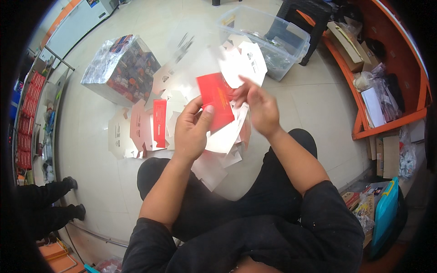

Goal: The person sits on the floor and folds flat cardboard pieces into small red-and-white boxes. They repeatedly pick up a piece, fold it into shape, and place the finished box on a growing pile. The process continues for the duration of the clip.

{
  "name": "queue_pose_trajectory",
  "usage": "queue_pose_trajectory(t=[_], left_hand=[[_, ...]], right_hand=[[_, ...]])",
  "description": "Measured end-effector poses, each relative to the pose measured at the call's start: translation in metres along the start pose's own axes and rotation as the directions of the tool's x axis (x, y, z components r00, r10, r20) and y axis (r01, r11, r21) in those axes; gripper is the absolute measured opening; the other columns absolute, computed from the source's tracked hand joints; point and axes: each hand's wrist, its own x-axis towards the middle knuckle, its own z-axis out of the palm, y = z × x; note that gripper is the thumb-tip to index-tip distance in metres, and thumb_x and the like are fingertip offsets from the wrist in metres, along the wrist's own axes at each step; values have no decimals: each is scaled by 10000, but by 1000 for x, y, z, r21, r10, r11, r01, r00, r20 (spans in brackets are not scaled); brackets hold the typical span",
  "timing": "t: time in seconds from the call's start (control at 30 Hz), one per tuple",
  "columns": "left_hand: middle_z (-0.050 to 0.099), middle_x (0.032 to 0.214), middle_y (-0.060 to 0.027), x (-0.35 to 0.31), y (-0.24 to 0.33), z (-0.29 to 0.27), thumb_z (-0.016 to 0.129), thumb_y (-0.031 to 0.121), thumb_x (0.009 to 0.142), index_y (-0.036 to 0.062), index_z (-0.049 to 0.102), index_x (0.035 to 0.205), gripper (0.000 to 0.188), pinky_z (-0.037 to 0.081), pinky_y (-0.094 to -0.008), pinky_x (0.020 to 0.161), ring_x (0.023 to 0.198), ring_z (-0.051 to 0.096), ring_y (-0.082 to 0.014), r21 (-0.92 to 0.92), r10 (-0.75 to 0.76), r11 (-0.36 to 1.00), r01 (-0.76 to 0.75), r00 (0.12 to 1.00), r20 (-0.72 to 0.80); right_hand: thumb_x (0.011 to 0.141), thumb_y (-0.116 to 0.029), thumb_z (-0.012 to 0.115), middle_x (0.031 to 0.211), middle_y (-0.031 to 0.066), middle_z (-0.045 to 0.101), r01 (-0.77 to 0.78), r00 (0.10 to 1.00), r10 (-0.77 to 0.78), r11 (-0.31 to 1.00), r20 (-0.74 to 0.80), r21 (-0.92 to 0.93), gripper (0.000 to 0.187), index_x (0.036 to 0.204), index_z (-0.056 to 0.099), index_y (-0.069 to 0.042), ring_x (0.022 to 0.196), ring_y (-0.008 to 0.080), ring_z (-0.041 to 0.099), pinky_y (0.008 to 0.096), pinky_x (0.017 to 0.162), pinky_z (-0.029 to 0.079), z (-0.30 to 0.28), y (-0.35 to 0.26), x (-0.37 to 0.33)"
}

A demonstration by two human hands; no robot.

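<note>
the left hand [191,131] pinches a red carton [215,98] above pale cartons [121,129] on the floor [104,186]. the right hand [264,111], blurred, is at its right edge; i cannot tell its grip.

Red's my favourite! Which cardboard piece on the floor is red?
The narrow red cardboard rectangle left of the left hand; the pale cardboard pieces around it aren't red.

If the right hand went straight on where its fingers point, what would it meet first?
Probably the red rectangular cardboard piece in the left hand; blur and depth leave contact unclear.
</note>
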Motion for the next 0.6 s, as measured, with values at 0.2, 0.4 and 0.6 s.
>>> queue_pose_trajectory(t=[0.2,0.4,0.6], left_hand=[[677,1125,-168,-8,2,5,548,61,1027,-22,591,1371,356,528,-346,887,1001,677,-254,500,162,844,-193,981,106],[635,1032,-226,-7,11,2,536,-18,958,-32,595,1336,384,510,-416,882,968,642,-388,659,222,684,-314,949,222],[656,1079,-207,-7,7,-7,517,-42,952,19,545,1438,490,507,-406,926,976,647,-370,734,251,571,-368,929,271]], right_hand=[[1059,-301,615,1122,22,571,63,993,-70,996,-98,-65,393,1352,669,-45,951,122,579,286,877,512,-31,6,22],[940,-179,789,1070,12,554,-4,999,-6,980,-47,-197,336,1236,733,-31,867,89,588,245,772,492,-29,-2,19],[863,-137,845,1023,19,561,144,989,-122,794,78,-591,298,1120,746,-22,810,92,526,244,762,482,-10,-19,14]])
